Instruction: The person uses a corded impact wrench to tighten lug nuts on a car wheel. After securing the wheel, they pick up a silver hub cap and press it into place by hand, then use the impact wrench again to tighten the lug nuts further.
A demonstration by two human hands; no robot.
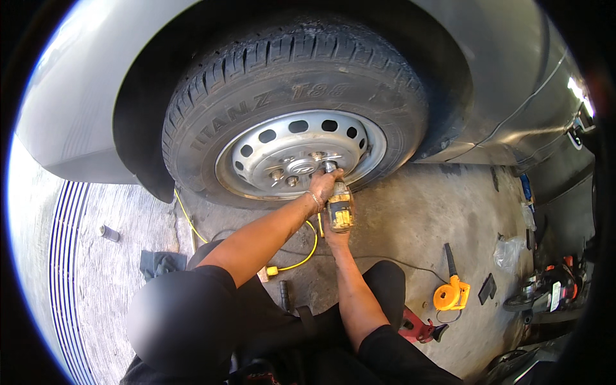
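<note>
A yellow and black impact wrench [340, 213] points up at the steel wheel [273, 154], its socket [330, 166] at a lug position on the hub's right side. Around the front of the tool, close to the socket, my left hand [323, 184] is closed. Lower down, my right hand [336, 236] grips the wrench from below, its fingers partly hidden by the tool body. Several lug nuts [276, 174] show around the hub. The black tyre [295, 77] is mounted on the wheel, under the grey car fender [80, 102].
A yellow cable [311, 251] and a dark cord [385, 258] cross the concrete floor. To the right lie a yellow blower [451, 295], a red jack-like tool [420, 326] and a clear plastic bag [508, 253]. Dark gloves [162, 263] and a small cylinder [109, 233] lie left.
</note>
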